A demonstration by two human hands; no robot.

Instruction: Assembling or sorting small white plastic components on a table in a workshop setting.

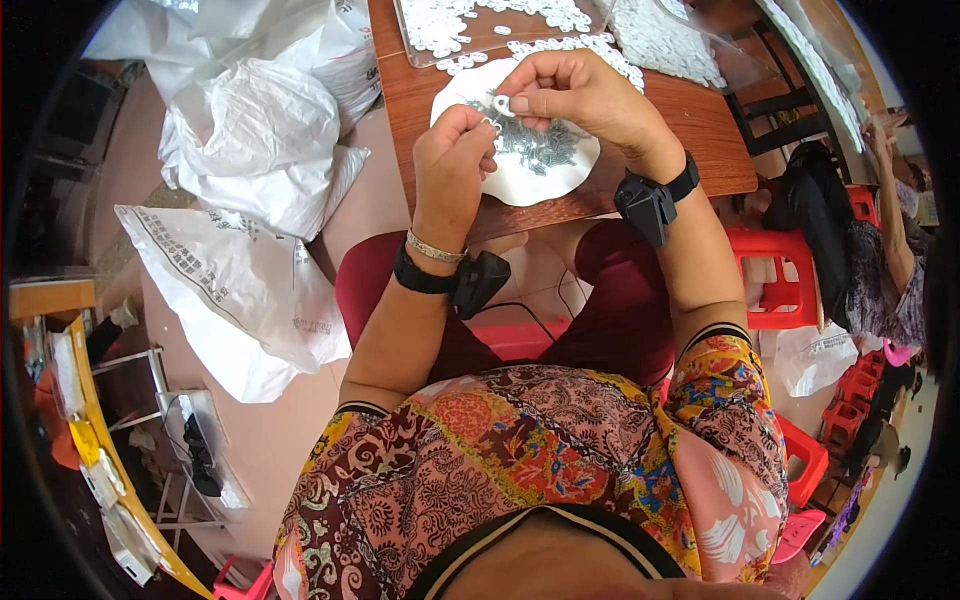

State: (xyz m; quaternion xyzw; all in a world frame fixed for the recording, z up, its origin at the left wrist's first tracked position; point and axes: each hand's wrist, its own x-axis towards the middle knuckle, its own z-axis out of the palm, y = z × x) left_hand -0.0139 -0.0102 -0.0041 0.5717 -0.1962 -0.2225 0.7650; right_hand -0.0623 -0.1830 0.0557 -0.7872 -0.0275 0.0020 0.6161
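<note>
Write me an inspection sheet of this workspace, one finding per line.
Surface: brown wooden table, partly covered.
Job's things: small grey pieces on a white mat; white pieces piled beyond.
Clutter: white sacks on the floor, left of the table.
Hands: right hand pinches one white piece; left hand closed, contents too small to tell.
Cables: dark cord between the legs.
Surroundings: red stools and another person, right.

Wide fisheye view from the wearer's head, looking down
Shirt (pixel 540 450) nearest, hands (pixel 590 95) and table (pixel 700 125) farther off, floor (pixel 265 445) to the left.
</note>
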